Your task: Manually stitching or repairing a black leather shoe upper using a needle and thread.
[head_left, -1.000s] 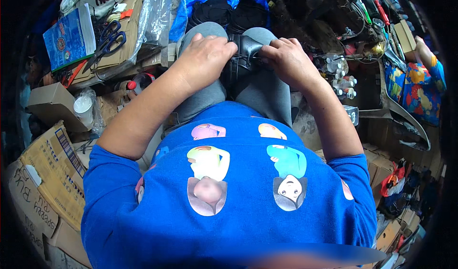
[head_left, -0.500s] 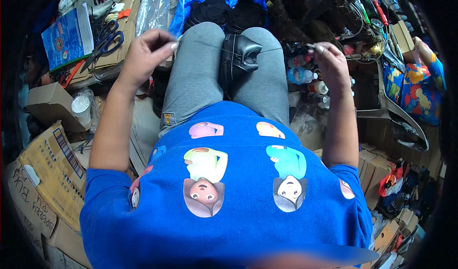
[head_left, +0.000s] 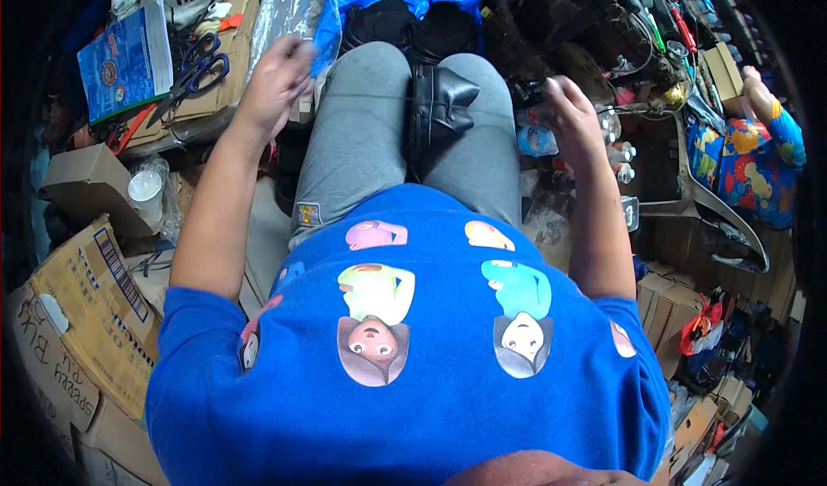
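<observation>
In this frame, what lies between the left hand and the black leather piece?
In the head view: the grey-trousered left leg, with a thin dark thread across it.

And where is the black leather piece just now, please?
At the head view's upper middle, the black leather piece sits between the knees, partly over the right thigh.

Hands [head_left: 277, 85] well apart, fingers [head_left: 298, 59] curled; bare forearms [head_left: 215, 202] extended forward

Open air spans the gap between the left fingers [head_left: 299, 62] and right fingers [head_left: 560, 94], over the knees [head_left: 366, 77]; a black leather piece [head_left: 444, 102] obstructs midway; scissors [head_left: 205, 74] lie outward of the left fingers; bottles [head_left: 620, 152] crowd the right fingers' outer side.
</observation>
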Tool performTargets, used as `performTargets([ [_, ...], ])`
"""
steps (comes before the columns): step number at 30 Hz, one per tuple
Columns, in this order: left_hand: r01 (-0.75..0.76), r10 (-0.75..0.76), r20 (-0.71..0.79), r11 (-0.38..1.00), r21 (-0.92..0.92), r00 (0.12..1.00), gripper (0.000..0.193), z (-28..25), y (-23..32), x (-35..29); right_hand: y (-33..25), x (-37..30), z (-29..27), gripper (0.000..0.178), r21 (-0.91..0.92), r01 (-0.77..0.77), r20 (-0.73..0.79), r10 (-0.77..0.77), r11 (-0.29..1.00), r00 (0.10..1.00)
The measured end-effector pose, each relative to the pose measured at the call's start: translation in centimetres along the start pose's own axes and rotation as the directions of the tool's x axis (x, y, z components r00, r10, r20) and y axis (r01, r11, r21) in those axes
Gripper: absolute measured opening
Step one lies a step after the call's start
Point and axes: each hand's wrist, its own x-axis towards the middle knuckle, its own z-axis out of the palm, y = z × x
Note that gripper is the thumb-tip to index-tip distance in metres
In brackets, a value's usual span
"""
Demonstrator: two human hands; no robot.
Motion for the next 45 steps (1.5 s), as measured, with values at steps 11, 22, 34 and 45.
performTargets([
  [11, -0.272, -0.435, 0.254, 0.021, 0.962, 0.864, 0.06, 7.0, -3.4, 11.0, -2.0, 2.4, 7.5, 0.028, -0.85, 0.364, 0.373, -0.053, 0.381, 0.926],
  [22, -0.12, -0.253, 0.193, 0.276, 0.954, 0.948, 0.05, 6.0, -6.1, 11.1, -0.7, -3.6, 3.7, 0.022, -0.747, 0.418, 0.326, -0.263, 0.517, 0.908],
  [34, -0.154, -0.208, 0.206, 0.239, 0.959, 0.956, 0.042, 6.6, -6.2, 10.8, -0.5, -2.1, 4.9, 0.016, -0.675, 0.371, 0.28, -0.244, 0.638, 0.928],
  [45, -0.156, -0.331, 0.262, 0.315, 0.936, 0.906, 0.045, 6.3, -5.7, 11.3, 0.3, -0.4, 5.3, 0.018, -0.594, 0.503, 0.405, -0.307, 0.628, 0.861],
])
